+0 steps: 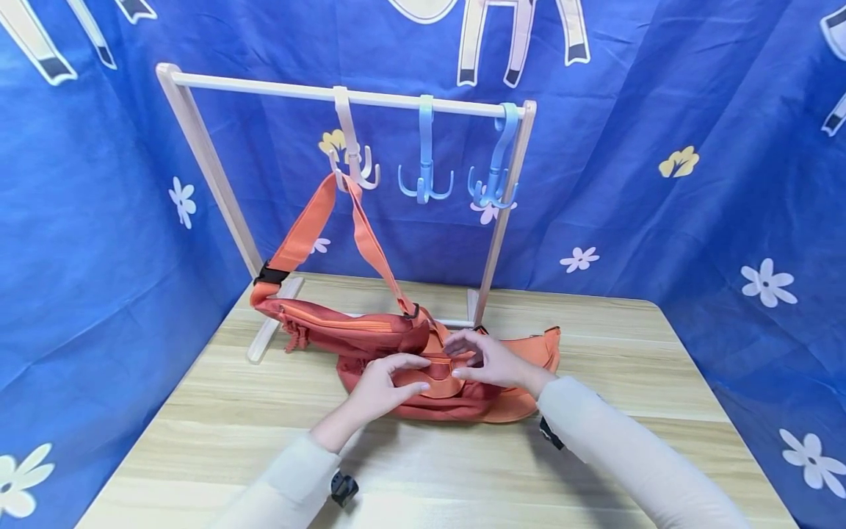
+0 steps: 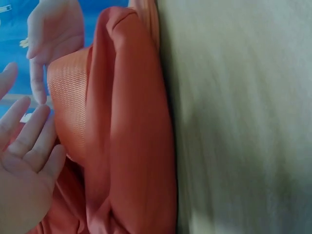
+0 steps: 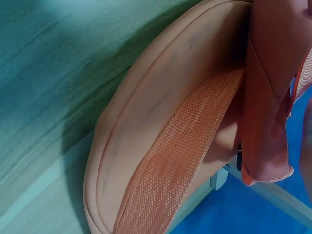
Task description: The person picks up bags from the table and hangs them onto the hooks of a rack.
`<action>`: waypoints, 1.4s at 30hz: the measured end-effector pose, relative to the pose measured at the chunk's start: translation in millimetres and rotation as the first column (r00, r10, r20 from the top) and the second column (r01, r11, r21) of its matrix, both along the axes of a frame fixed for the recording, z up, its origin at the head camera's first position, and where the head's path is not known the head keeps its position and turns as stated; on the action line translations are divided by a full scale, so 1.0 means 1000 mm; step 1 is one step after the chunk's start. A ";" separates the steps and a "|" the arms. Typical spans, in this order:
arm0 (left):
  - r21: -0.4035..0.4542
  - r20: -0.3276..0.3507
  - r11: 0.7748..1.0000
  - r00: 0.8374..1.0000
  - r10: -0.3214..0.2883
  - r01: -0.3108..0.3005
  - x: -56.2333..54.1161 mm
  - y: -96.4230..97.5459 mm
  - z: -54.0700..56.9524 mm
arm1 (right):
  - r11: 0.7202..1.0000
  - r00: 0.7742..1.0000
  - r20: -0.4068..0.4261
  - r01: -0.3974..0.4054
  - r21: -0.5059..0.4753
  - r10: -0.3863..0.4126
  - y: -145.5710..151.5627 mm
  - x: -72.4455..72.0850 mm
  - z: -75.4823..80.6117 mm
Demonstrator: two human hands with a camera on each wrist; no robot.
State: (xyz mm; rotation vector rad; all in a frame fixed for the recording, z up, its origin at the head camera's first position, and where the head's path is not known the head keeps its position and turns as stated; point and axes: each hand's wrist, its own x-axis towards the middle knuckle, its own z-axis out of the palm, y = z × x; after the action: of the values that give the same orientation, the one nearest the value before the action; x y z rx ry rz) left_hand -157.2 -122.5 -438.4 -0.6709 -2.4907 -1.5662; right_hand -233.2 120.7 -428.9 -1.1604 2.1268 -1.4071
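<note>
Two red-and-orange waist bags are in the head view. One bag (image 1: 350, 330) hangs by its orange strap (image 1: 309, 229) from a pale pink hook (image 1: 357, 165), its body low over the table. In front of it another bag (image 1: 456, 409) lies on the tabletop, a strap looped across its front. My left hand (image 1: 378, 386) is over the left part of the lying bag, thumb and fingers apart. Facing it, my right hand (image 1: 494, 360) hovers at the bag's upper right, fingers loosely bent. Neither hand grips anything. In the left wrist view, the webbing strap (image 2: 70, 90) stands close beside the fingers.
A wooden rack (image 1: 277, 88) stands behind the bags. Two blue hooks (image 1: 425, 158) hang toward the right of its bar. The lying bag's orange panel (image 3: 146, 97) spreads over the table at right. Blue patterned cloth (image 1: 595, 184) encloses the wood-grain table (image 1: 615, 367).
</note>
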 end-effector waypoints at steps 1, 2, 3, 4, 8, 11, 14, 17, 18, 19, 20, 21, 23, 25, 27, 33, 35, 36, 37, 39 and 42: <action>-0.020 -0.009 1.000 1.000 0.005 -0.005 0.000 0.001 -0.001 | 1.000 1.000 0.001 -0.015 0.016 0.015 0.000 0.002 0.005; -0.042 -0.022 0.999 1.000 0.009 -0.010 0.000 0.003 -0.002 | 0.999 1.000 0.002 -0.029 0.032 0.029 -0.001 0.004 0.009; -0.061 -0.026 0.998 1.000 0.016 -0.017 0.000 0.004 -0.003 | 0.998 0.999 -0.004 -0.041 0.051 0.041 0.000 0.004 0.009; -0.077 -0.031 0.997 0.999 0.020 -0.023 0.000 0.005 -0.004 | 0.996 0.999 -0.011 -0.049 0.070 0.049 0.000 0.004 0.009; -0.132 -0.037 0.990 0.999 0.034 -0.039 0.000 0.008 -0.005 | 0.990 0.996 -0.042 -0.076 0.116 0.081 0.002 0.001 0.001; -0.153 -0.056 0.987 0.998 0.036 -0.044 0.000 0.008 -0.006 | 0.988 0.995 -0.049 -0.080 0.129 0.087 0.003 0.000 -0.003; -0.159 -0.087 0.986 0.996 0.032 -0.046 -0.001 0.007 -0.008 | 0.985 0.997 -0.038 -0.066 0.160 0.073 0.004 0.001 -0.002; -0.163 -0.113 0.986 0.993 0.025 -0.043 0.000 0.005 -0.009 | 0.978 0.998 -0.030 -0.049 0.201 0.056 0.006 0.002 -0.001; -0.165 -0.120 0.985 0.993 0.023 -0.042 0.000 0.005 -0.010 | 0.976 0.998 -0.033 -0.047 0.213 0.055 0.006 0.002 -0.001; -0.169 -0.123 0.985 0.992 0.021 -0.042 0.000 0.004 -0.011 | 0.973 0.997 -0.046 -0.046 0.225 0.057 0.007 0.002 -0.002; -0.171 -0.123 0.984 0.992 0.020 -0.041 0.000 0.004 -0.011 | 0.971 0.996 -0.061 -0.043 0.234 0.059 0.007 0.002 -0.002; -0.173 -0.121 0.984 0.993 0.018 -0.039 0.000 0.003 -0.012 | 0.969 0.995 -0.078 -0.043 0.242 0.063 0.007 0.002 -0.002; -0.178 -0.112 0.983 0.994 0.017 -0.037 0.000 0.002 -0.013 | 0.966 0.990 -0.117 -0.046 0.255 0.078 0.007 0.002 -0.003; -0.183 -0.108 0.982 0.994 0.016 -0.036 0.000 0.001 -0.014 | 0.963 0.983 -0.158 -0.052 0.265 0.096 0.006 0.002 -0.004; -0.189 -0.115 0.981 0.993 0.016 -0.038 0.000 0.000 -0.015 | 0.960 0.975 -0.189 -0.061 0.273 0.116 0.005 0.002 -0.004; -0.220 -0.154 0.975 0.988 0.008 -0.042 0.000 -0.001 -0.018 | 0.956 0.962 -0.237 -0.066 0.286 0.138 0.002 0.002 -0.007; -0.237 -0.169 0.971 0.986 0.004 -0.044 0.001 0.000 -0.019 | 0.955 0.959 -0.244 -0.066 0.288 0.140 0.001 0.002 -0.008; -0.247 -0.179 0.968 0.984 0.004 -0.049 0.001 0.000 -0.018 | 0.955 0.959 -0.246 -0.068 0.287 0.142 0.001 0.002 -0.008; -0.258 -0.189 0.965 0.982 0.003 -0.053 0.002 0.001 -0.019 | 0.956 0.958 -0.247 -0.074 0.283 0.148 0.001 0.002 -0.007; -0.271 -0.204 0.961 0.979 -0.001 -0.055 0.002 0.002 -0.018 | 0.958 0.958 -0.243 -0.086 0.273 0.155 0.001 0.002 -0.005; -0.281 -0.217 0.958 0.976 -0.005 -0.058 0.001 0.005 -0.018 | 0.961 0.961 -0.224 -0.104 0.255 0.163 0.003 0.002 0.000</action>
State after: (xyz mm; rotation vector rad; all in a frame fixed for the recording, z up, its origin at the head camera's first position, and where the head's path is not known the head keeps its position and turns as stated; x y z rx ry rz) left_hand -156.2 -117.4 -456.1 -0.7929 -2.5670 -1.0654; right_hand -231.2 123.8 -429.3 -1.4076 2.2547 -0.9564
